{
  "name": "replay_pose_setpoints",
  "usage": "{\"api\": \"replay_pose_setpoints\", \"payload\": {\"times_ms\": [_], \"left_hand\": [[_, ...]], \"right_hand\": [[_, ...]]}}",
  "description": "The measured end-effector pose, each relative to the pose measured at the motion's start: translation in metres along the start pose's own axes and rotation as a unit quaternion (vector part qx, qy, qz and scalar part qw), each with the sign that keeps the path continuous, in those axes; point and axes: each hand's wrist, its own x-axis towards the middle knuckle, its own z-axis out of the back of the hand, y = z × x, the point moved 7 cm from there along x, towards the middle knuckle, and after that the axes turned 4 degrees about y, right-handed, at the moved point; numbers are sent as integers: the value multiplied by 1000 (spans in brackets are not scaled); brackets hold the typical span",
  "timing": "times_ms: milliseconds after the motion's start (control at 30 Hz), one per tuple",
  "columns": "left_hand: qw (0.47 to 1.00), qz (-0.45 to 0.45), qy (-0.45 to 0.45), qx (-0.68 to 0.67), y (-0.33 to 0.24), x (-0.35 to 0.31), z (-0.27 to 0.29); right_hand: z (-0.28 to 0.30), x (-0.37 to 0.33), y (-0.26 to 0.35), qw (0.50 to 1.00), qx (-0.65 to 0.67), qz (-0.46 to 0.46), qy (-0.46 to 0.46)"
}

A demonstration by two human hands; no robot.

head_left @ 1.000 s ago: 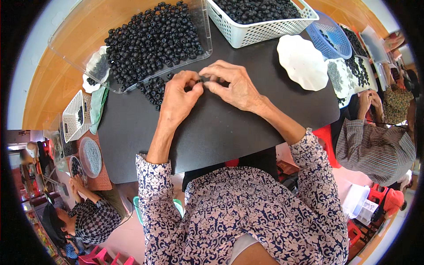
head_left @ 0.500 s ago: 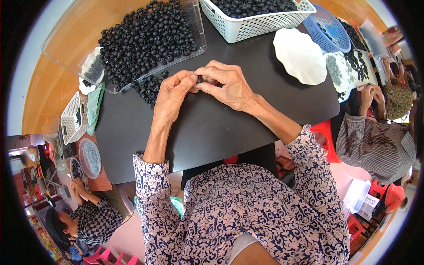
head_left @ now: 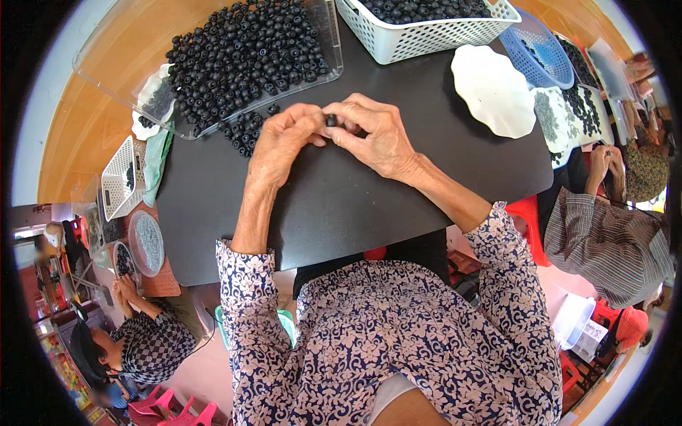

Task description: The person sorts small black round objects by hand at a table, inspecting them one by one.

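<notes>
A small round black piece [head_left: 330,120], like a bead with a ringed hole, is pinched between the thumb and fingers of my right hand [head_left: 379,140]. Right beside it is my left hand [head_left: 283,139], its thumb and fingertips pressed together; whether something tiny is in them I cannot make out. Both hands are over the dark table [head_left: 341,206]. Beyond them, a heap of the same black pieces [head_left: 245,60] fills a clear plastic tray [head_left: 334,42], and a smaller pile [head_left: 243,133] has spilled onto the table next to my left hand.
A white perforated basket [head_left: 426,42] of black pieces stands at the far right, near a white scalloped plate [head_left: 492,89] and a blue basket [head_left: 536,50]. At left are another white basket [head_left: 117,181] and a bowl of pale bits [head_left: 147,241]. Other people work on both sides.
My fingertips have parted slightly, so the black piece in my right hand shows more clearly. My left fingers have shifted off it. The whole view has shifted a little.
</notes>
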Motion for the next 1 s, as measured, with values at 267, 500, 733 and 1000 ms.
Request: {"api": "replay_pose_setpoints", "payload": {"times_ms": [267, 500, 733, 1000], "left_hand": [[989, -73, -101, 79, -20, -13, 32], [829, -162, -163, 510, -44, -6, 11], [711, -195, -109, 666, -37, 8, -3], [984, -24, -98, 149, -14, -13, 0]], "right_hand": [[-3, 1, -15, 993, 70, -91, 24], [0, 1, -20, 987, 102, -126, 12], [3, 4, -15, 994, 69, -81, 37], [-1, 4, -30, 954, 250, -160, 32]]}}
